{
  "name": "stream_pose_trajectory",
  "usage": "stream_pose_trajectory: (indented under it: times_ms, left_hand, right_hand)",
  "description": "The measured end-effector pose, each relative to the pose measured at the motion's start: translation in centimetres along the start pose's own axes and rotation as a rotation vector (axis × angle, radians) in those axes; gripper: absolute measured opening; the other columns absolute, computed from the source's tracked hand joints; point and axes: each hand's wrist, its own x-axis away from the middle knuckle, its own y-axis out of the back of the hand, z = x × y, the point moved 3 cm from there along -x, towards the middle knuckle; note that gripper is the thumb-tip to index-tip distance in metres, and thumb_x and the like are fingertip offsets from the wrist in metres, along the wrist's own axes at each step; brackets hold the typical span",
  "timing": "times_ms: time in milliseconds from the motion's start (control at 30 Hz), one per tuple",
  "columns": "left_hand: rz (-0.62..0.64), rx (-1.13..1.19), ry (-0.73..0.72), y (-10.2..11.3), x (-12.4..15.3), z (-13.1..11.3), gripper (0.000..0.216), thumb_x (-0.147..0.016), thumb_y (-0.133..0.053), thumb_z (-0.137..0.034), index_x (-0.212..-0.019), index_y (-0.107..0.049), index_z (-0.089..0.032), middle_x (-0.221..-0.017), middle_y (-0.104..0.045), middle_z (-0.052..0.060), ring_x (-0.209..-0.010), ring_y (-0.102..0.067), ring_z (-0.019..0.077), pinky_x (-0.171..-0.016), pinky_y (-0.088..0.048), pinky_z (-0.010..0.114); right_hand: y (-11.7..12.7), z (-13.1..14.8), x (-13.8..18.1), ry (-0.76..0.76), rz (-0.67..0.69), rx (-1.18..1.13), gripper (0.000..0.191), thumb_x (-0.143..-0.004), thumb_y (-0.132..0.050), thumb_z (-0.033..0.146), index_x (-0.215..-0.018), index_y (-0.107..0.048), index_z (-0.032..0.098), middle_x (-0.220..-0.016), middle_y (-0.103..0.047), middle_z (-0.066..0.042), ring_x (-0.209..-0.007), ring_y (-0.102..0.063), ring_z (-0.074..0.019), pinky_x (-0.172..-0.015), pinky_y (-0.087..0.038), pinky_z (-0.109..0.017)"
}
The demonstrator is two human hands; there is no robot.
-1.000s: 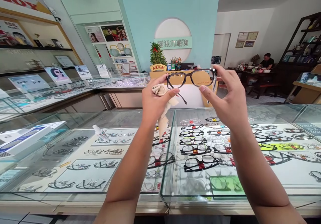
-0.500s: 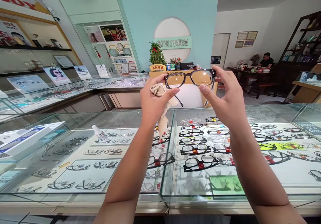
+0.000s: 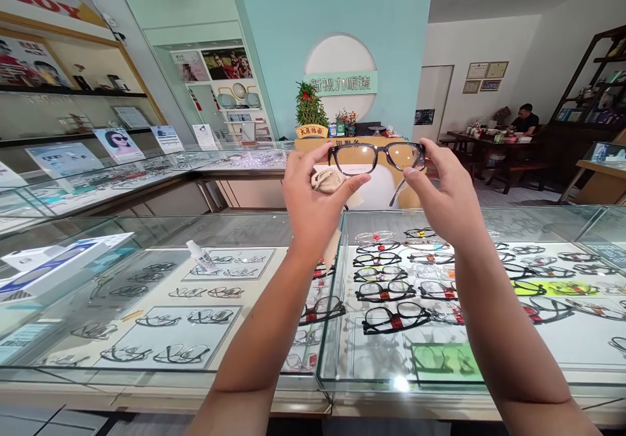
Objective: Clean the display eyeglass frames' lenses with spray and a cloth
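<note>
1. Eyeglasses with dark, glossy rims and clear lenses [image 3: 381, 152]: held up at centre, above the glass-topped display worktop [image 3: 147, 393], spanning the gap between the two hands; one temple hangs down on the right.
2. Long white-and-blue box [image 3: 63, 263]: at the far left, on the glass of the worktop.
3. Small white bottle with printed lettering [image 3: 199, 255]: right of the box, well apart from both hands.
4. Left hand [image 3: 313, 201]: gripping the left end of the eyeglasses, fingers at the outer rim and thumb laid along beneath the left lens.
5. Crumpled beige cloth [image 3: 327, 180]: tucked in the left hand behind the thumb, part of it hanging below the palm.
6. Rows of spectacle frames with small red tags [image 3: 386, 290]: under the glass, lower in view than the hands; nearest the front edge lies a flat green rectangular panel [image 3: 445, 359].
7. Right hand [image 3: 447, 195]: pinching the right end of the eyeglasses, fingers at the upper corner, thumb at the lower rim.
8. Seated person in dark clothing [image 3: 527, 123]: in the background at right, at a dark wooden table [image 3: 482, 143].
</note>
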Motion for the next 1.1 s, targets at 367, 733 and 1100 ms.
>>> stream_pose_trajectory:
  times_ms: [367, 733, 1100]
  left_hand:
    - [-0.025, -0.069, -0.080, 0.4, 0.6, -1.2, 0.069, -0.072, -0.093, -0.065, -0.128, -0.076, -0.030, -0.115, -0.062, 0.007, -0.116, -0.064, 0.0297, -0.103, -0.056, 0.046]
    - [-0.059, -0.120, -0.136, 0.4, 0.7, -1.0, 0.075, -0.071, -0.088, -0.074, -0.131, -0.074, -0.031, -0.112, -0.064, 0.007, -0.109, -0.064, 0.0284, -0.100, -0.055, 0.046]
    - [-0.021, -0.081, -0.148, 0.3, 0.8, -0.8, 0.081, -0.071, -0.082, -0.081, -0.135, -0.072, -0.032, -0.118, -0.064, 0.008, -0.116, -0.064, 0.0308, -0.105, -0.055, 0.049]
  right_hand:
    - [-1.0, -0.7, -0.6, -0.124, 0.112, -0.221, 0.044, -0.095, -0.065, 0.041, -0.138, -0.070, 0.030, -0.135, -0.075, -0.009, -0.128, -0.070, -0.0321, -0.112, -0.054, -0.061]
    - [-1.2, -0.8, -0.8, -0.146, 0.119, -0.267, 0.030, -0.093, -0.068, 0.037, -0.121, -0.077, 0.031, -0.129, -0.079, -0.005, -0.127, -0.072, -0.0319, -0.108, -0.059, -0.055]
    - [-1.4, -1.0, -0.7, -0.105, 0.115, -0.242, 0.036, -0.095, -0.064, 0.035, -0.130, -0.073, 0.032, -0.133, -0.077, -0.005, -0.128, -0.071, -0.0309, -0.107, -0.060, -0.055]
